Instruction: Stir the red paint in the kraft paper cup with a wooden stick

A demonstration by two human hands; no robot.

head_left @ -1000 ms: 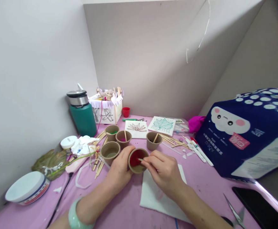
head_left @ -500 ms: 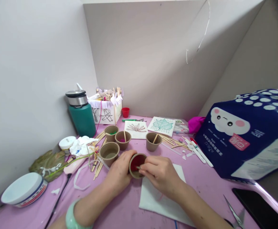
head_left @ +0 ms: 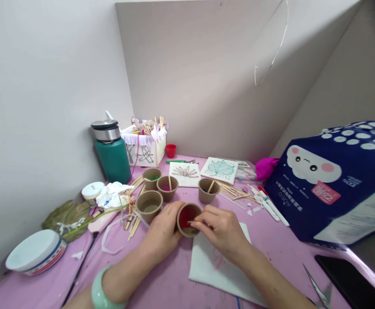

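My left hand (head_left: 165, 226) is wrapped round a small brown cup (head_left: 189, 234) and tilts it, showing red inside. Pinched in the fingers of my right hand (head_left: 222, 229) is a short thin stick (head_left: 190, 222), whose end reaches into the cup. Below my right hand lies a white padded sheet (head_left: 207, 266) with a faint pink-red drawing on it, partly covered by the hand and forearm. Other brown cups stand just behind: one with dark contents and a stick (head_left: 207, 196), one with pink-purple (head_left: 166, 195), one with green (head_left: 149, 185) and a wider one (head_left: 149, 211) nearest my left hand.
Two drawn tiles (head_left: 219, 170) lie at the back beside loose wooden sticks (head_left: 232, 189). On the left are a green bottle (head_left: 113, 159), a bowl (head_left: 34, 253) and tissue (head_left: 112, 196). A blue package (head_left: 303, 210), markers (head_left: 273, 208), scissors (head_left: 316, 285) and a black phone (head_left: 348, 279) occupy the right.
The cup and both hands have shifted slightly up and right in view. My right hand has lifted a little, showing more of the pink-red drawing. Both grips are kept.
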